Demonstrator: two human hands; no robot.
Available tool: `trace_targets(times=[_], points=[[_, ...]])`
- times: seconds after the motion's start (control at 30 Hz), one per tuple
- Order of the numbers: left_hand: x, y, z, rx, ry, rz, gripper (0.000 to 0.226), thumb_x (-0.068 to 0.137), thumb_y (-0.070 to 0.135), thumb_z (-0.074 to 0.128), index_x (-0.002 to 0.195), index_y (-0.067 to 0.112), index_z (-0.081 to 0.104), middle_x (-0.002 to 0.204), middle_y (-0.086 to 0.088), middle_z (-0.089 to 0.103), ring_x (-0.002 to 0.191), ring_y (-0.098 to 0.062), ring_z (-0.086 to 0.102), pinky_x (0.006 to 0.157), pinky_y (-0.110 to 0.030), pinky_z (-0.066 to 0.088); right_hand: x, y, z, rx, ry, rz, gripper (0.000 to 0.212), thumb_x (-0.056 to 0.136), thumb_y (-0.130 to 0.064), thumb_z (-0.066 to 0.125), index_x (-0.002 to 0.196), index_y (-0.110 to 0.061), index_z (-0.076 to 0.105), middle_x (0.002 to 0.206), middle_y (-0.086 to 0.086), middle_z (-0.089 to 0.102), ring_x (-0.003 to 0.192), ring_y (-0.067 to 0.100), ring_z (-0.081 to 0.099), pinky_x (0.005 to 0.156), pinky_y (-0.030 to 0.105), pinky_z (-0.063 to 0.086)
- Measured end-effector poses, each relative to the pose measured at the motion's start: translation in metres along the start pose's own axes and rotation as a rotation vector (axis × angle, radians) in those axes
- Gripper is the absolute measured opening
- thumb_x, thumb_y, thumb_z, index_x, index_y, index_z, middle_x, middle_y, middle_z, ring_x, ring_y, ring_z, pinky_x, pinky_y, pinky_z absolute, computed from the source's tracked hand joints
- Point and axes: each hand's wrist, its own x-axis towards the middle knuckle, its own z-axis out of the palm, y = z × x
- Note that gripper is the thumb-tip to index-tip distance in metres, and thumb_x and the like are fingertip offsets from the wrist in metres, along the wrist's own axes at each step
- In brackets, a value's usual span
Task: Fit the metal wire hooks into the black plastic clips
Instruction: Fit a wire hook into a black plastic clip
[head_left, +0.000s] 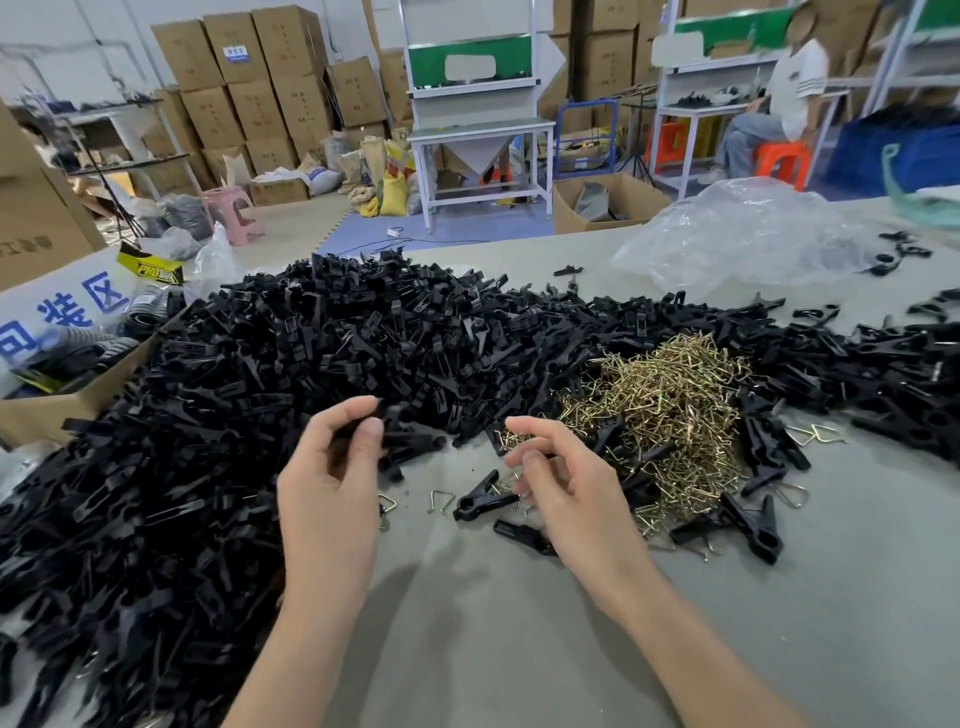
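A large heap of black plastic clips (291, 364) covers the left and middle of the grey table (493, 623). A pile of brass-coloured wire hooks (670, 410) lies to the right of centre. My left hand (332, 467) pinches a black clip (410, 441) between thumb and fingers at the heap's near edge. My right hand (566, 483) hovers over loose hooks with its fingers curled, thumb and forefinger close together; whether it holds a hook is unclear. Loose clips (483, 501) and single hooks (441, 501) lie between the hands.
An open cardboard box (78, 400) stands at the table's left edge. Crumpled clear plastic (748, 234) lies at the back right. More clips (904, 364) spread along the right. A person sits at a workbench far back right, beside stacked cartons.
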Motion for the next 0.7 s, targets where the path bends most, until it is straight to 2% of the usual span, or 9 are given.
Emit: trace_targets(times=[0.03,0.13,0.2,0.27,0.33,0.43,0.53,0.6,0.7], points=[[-0.004,0.002,0.005,-0.078,-0.048,-0.056,0.02,0.098,0.02,0.064,0.104,0.037,0.072,0.097,0.009,0.075,0.087,-0.008,0.069,0.075,-0.015,0.053,0.0,0.0,0.001,0.018,-0.016,0.001,0.036,0.105,-0.022,0.05,0.12,-0.053,0.06,0.105,-0.017,0.069,0.085,0.008,0.068,0.074,0.036,0.059],[-0.016,0.005,0.018,-0.157,-0.179,-0.143,0.02,0.096,0.018,0.066,0.102,0.035,0.074,0.1,0.004,0.077,0.093,-0.017,0.073,0.086,-0.03,0.055,0.001,-0.001,0.004,0.073,-0.096,0.024,0.034,0.104,-0.028,0.054,0.131,-0.049,0.056,0.113,-0.021,0.067,0.097,0.007,0.07,0.08,0.024,0.058],[-0.021,0.007,0.022,-0.171,-0.217,-0.159,0.02,0.095,0.019,0.066,0.101,0.037,0.074,0.101,0.004,0.077,0.096,-0.019,0.072,0.089,-0.034,0.053,0.001,-0.002,0.005,0.058,-0.133,0.023,0.035,0.103,-0.029,0.057,0.128,-0.053,0.056,0.112,-0.024,0.067,0.096,0.007,0.072,0.082,0.026,0.058],[-0.022,0.008,0.023,-0.153,-0.225,-0.143,0.023,0.095,0.017,0.066,0.1,0.039,0.074,0.103,0.009,0.076,0.101,-0.014,0.071,0.09,-0.028,0.052,0.001,-0.004,0.006,0.08,-0.169,0.028,0.033,0.1,-0.028,0.062,0.123,-0.052,0.061,0.109,-0.02,0.071,0.091,0.01,0.073,0.081,0.028,0.059],[-0.021,0.009,0.023,-0.107,-0.22,-0.111,0.028,0.096,0.015,0.066,0.098,0.041,0.073,0.103,0.016,0.075,0.101,-0.005,0.069,0.086,-0.016,0.05,0.002,-0.005,0.007,0.138,-0.188,0.046,0.031,0.098,-0.026,0.066,0.123,-0.043,0.067,0.105,-0.014,0.074,0.086,0.013,0.074,0.079,0.027,0.059],[-0.023,0.009,0.023,-0.085,-0.223,-0.101,0.027,0.096,0.015,0.066,0.096,0.04,0.073,0.098,0.017,0.075,0.089,0.001,0.067,0.076,-0.009,0.048,0.002,-0.005,0.01,0.129,-0.173,0.05,0.026,0.096,-0.017,0.069,0.113,-0.036,0.072,0.092,-0.013,0.076,0.077,0.008,0.073,0.074,0.023,0.058],[-0.021,0.007,0.023,-0.09,-0.163,-0.102,0.021,0.096,0.016,0.066,0.095,0.035,0.074,0.089,0.013,0.074,0.077,0.0,0.065,0.07,-0.01,0.048,0.002,-0.005,0.009,0.175,-0.121,0.074,0.027,0.096,-0.009,0.067,0.104,-0.035,0.075,0.088,-0.009,0.077,0.077,0.007,0.071,0.073,0.019,0.055],[-0.015,0.003,0.018,-0.077,-0.067,-0.125,0.018,0.098,0.019,0.063,0.098,0.034,0.072,0.084,0.012,0.073,0.07,-0.004,0.062,0.066,-0.017,0.049,0.003,-0.006,0.005,0.212,-0.085,0.093,0.028,0.097,-0.008,0.065,0.103,-0.034,0.075,0.086,-0.007,0.076,0.076,0.007,0.069,0.072,0.019,0.055],[-0.007,-0.004,0.007,-0.013,0.058,-0.142,0.012,0.1,0.032,0.059,0.109,0.036,0.067,0.093,0.011,0.071,0.072,-0.005,0.058,0.072,-0.025,0.047,0.005,-0.008,-0.001,0.269,-0.038,0.113,0.027,0.099,-0.009,0.06,0.109,-0.03,0.074,0.085,-0.002,0.071,0.073,0.007,0.064,0.07,0.02,0.055]])
